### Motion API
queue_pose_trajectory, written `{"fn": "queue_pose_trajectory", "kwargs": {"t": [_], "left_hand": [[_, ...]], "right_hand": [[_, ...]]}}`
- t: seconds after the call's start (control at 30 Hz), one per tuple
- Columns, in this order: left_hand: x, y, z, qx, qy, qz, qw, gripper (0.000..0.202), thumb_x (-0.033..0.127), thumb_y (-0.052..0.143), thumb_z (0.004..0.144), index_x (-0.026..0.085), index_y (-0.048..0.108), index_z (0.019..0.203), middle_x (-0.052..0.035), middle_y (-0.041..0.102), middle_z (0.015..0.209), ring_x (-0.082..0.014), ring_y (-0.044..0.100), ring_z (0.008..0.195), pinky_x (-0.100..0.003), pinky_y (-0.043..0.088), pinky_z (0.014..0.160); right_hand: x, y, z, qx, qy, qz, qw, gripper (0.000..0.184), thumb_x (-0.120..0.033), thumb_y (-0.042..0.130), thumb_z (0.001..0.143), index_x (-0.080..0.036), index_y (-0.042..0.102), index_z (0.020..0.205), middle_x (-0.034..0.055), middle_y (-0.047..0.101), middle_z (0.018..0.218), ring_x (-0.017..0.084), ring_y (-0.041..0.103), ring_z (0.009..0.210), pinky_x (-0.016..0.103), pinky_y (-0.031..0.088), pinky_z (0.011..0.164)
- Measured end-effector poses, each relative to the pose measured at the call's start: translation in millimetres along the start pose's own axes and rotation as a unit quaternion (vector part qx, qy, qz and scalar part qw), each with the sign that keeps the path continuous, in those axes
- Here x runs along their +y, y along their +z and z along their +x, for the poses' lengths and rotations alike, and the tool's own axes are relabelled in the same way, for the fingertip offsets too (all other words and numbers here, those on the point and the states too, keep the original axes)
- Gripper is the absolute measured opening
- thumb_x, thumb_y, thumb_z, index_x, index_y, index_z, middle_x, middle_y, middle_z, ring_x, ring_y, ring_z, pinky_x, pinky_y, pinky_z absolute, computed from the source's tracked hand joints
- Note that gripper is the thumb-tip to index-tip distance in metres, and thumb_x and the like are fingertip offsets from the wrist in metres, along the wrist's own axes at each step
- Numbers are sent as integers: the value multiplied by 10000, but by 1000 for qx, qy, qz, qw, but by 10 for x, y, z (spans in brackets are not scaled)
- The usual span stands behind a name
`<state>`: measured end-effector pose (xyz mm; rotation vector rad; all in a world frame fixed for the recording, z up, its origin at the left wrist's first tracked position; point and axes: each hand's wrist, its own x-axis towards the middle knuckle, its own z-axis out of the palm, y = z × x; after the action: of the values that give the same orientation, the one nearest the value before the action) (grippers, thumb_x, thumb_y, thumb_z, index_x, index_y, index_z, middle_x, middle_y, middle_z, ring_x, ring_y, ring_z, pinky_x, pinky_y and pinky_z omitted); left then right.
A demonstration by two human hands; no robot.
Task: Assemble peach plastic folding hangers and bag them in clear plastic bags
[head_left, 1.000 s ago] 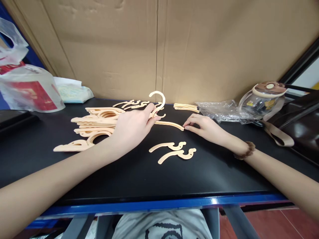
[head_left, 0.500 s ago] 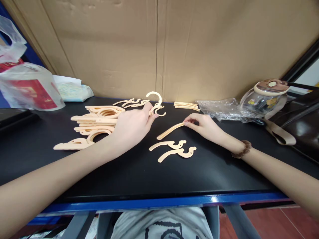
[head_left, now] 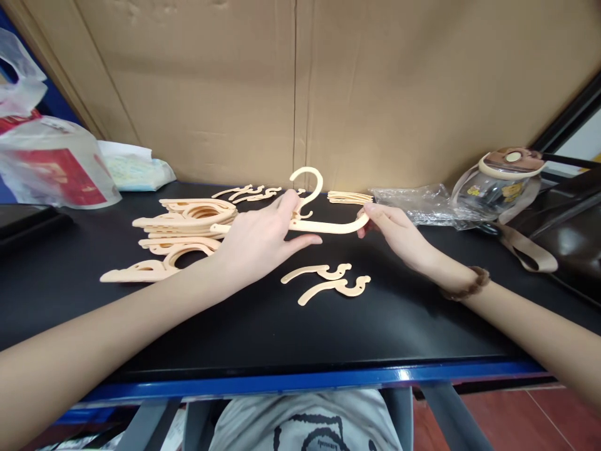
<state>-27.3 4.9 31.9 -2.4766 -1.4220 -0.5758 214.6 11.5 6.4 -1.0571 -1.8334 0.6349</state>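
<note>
My left hand (head_left: 263, 235) is closed round the middle of a cream plastic clothes hanger, and its upright hook (head_left: 320, 185) rises beyond the fingers. The thumb lies stretched out below a curved hanger arm (head_left: 333, 228). My right hand (head_left: 399, 233) pinches the far right end of that arm. The arm's inner end meets the hook's base near my left fingers; whether the two are joined I cannot tell. Nearer me on the table lie two loose curved hanger pieces (head_left: 308, 271). Folded hangers (head_left: 183, 222) are piled left of my left hand.
More loose hanger pieces (head_left: 253, 194) lie at the back, and a stack of thin strips (head_left: 350, 198) is right of them. Clear plastic wrap (head_left: 417, 203), a transparent bottle (head_left: 498, 185) and a dark bag (head_left: 563, 225) occupy the right. Tissues (head_left: 136, 169) and a plastic bag (head_left: 61, 163) stand left.
My right hand has lifted the curved arm off to the level of the hook and turned it nearly horizontal, against the hanger's middle. The hook in my left hand has shifted right.
</note>
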Motion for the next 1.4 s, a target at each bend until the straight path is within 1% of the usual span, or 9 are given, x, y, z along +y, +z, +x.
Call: {"fn": "queue_pose_trajectory", "kwargs": {"t": [0.13, 0.47, 0.83, 0.97, 1.03, 1.13, 1.23, 1.3, 1.4], "left_hand": [[5, -3, -11, 8, 26, -39, 999, 362, 554, 486, 904, 197, 467, 966, 26, 562, 652, -168, 608, 597, -241, 301, 509], [1, -30, -17, 28, 6, -122, 992, 300, 496, 525, 888, 213, 430, 906, 45, 534, 671, -137, 551, 581, -235, 326, 539], [17, -21, -52, -20, 104, -120, 987, 217, 403, 436, 950, 218, 388, 847, 37, 580, 728, -107, 466, 487, -239, 285, 494], [24, -14, -61, -22, 106, -117, 987, 200, 391, 426, 954, 219, 399, 857, 38, 581, 716, -110, 484, 488, -238, 288, 490], [30, -16, -63, -22, 104, -120, 987, 197, 386, 434, 951, 218, 402, 853, 40, 579, 702, -110, 489, 482, -238, 291, 490], [37, -15, -61, -31, 101, -120, 987, 210, 398, 446, 947, 218, 404, 849, 42, 576, 689, -115, 493, 476, -240, 293, 487], [41, -12, -53, -59, 108, -124, 985, 233, 430, 470, 936, 220, 402, 862, 45, 572, 688, -125, 501, 485, -242, 305, 490], [47, -15, -49, -83, 109, -129, 982, 257, 459, 483, 926, 222, 401, 870, 50, 566, 677, -131, 511, 495, -243, 316, 498], [56, -32, -52, -100, 96, -126, 982, 285, 495, 478, 917, 221, 411, 881, 57, 542, 632, -141, 524, 496, -245, 321, 503]], "right_hand": [[-70, 8, -4, 9, 53, 99, 994, 419, -519, 482, 913, -192, 558, 661, -7, 537, 627, 133, 535, 637, 286, 450, 702], [-16, -31, 35, 36, 84, 77, 993, 504, -595, 474, 891, -208, 425, 571, -47, 384, 519, 99, 419, 506, 264, 393, 564], [-34, -34, 25, 33, 71, 94, 992, 512, -611, 456, 892, -212, 429, 572, -37, 386, 518, 108, 413, 516, 263, 409, 554], [-112, -29, -13, 0, 63, 159, 985, 509, -623, 350, 924, -205, 581, 750, 6, 532, 641, 135, 530, 624, 284, 472, 652], [-154, -33, -36, -22, 70, 201, 977, 380, -578, 469, 898, -224, 608, 884, 5, 562, 713, 142, 554, 680, 292, 488, 680], [-195, -43, -67, -65, 77, 228, 969, 239, -458, 667, 803, -240, 622, 891, -6, 557, 749, 142, 550, 709, 295, 497, 697], [-211, -36, -82, -99, 68, 219, 968, 193, -421, 665, 814, -230, 645, 838, -11, 552, 738, 129, 541, 699, 290, 488, 715], [-215, -21, -79, -77, 54, 208, 974, 215, -432, 588, 874, -227, 646, 841, -2, 565, 792, 130, 549, 739, 288, 483, 733], [-209, -11, -59, 7, 39, 183, 982, 307, -476, 473, 931, -221, 604, 820, 14, 568, 877, 134, 556, 775, 289, 483, 744]]}}
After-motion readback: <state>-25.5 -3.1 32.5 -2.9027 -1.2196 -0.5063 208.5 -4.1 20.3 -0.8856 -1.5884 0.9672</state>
